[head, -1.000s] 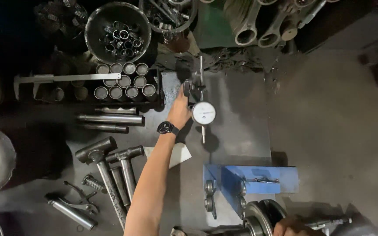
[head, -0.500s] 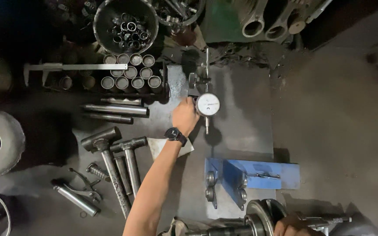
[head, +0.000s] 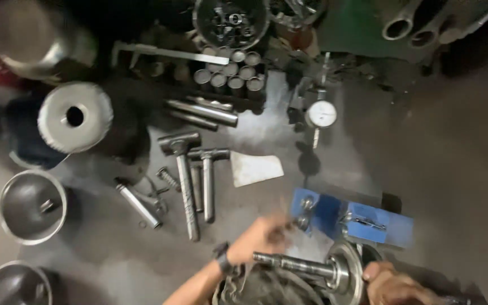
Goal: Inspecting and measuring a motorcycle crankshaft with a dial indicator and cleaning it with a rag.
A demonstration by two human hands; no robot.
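Shaft with the round flange on its end sits low in front of me, lying roughly level, thin end pointing left, just below the blue block on the steel plate. My right hand is down at the flange side, fingers curled at its rim and looking closed on it, though the bottom of the view cuts off part of that hand. My left hand is blurry, sitting right at the thin end of the shaft and close to the block's left edge. Honestly can't tell if those fingers are gripping anything or just spread over it.

Looks to me like the step here is getting the shaft lined up at the block, with the dial gauge standing well apart further up the plate. The two hammers and the white scrap of paper lie between. I'd say the next move needs a steady hold on both ends, since that flange end is heavy and wants to roll.
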